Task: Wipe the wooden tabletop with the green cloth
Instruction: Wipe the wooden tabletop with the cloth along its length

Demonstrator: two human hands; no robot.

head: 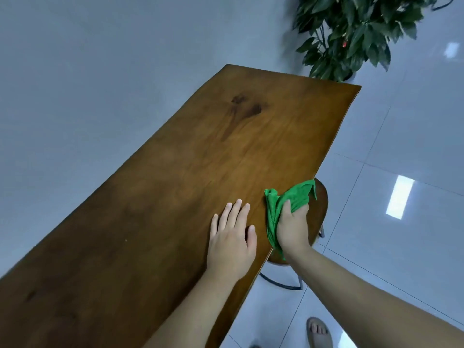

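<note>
A long brown wooden tabletop (175, 187) runs from the lower left to the upper middle of the head view. My right hand (292, 228) grips a bunched green cloth (297, 197) at the table's right edge, with part of the cloth hanging past the edge. My left hand (232, 237) lies flat on the wood just left of the cloth, fingers spread and holding nothing. Both forearms reach in from the bottom right.
A round wooden stool (320, 204) with a dark metal frame stands under the table's right edge, below the cloth. A leafy potted plant (351, 33) stands beyond the far corner. Glossy pale floor tiles lie to the right; my sandalled foot (319, 332) shows at the bottom.
</note>
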